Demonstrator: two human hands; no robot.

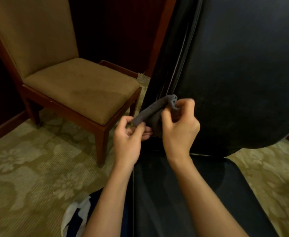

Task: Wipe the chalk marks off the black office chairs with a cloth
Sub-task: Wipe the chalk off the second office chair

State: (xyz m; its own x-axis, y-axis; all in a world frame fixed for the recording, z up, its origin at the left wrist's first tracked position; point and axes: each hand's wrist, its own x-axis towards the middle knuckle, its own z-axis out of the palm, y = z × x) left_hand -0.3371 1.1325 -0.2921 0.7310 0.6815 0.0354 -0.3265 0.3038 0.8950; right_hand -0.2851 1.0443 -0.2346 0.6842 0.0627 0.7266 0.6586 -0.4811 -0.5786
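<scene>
Both hands, left hand point(128, 134) and right hand point(179, 124), pinched a bunched grey cloth point(155, 113) just beside the black office chair point(243, 74) backrest. No chalk marks showed clearly; wiping looked paused, judging by the cloth being refolded.

Both hands held a small grey knitted cloth point(151, 115) in front of the black leather office chair point(239, 79), beside its stitched side seam. The left hand point(128, 134) pinched the cloth's lower end; the right hand point(179, 127) gripped its bunched upper end. A tan upholstered wooden-framed chair point(68, 77) stood to the left on a green floral patterned carpet point(29, 177).
</scene>
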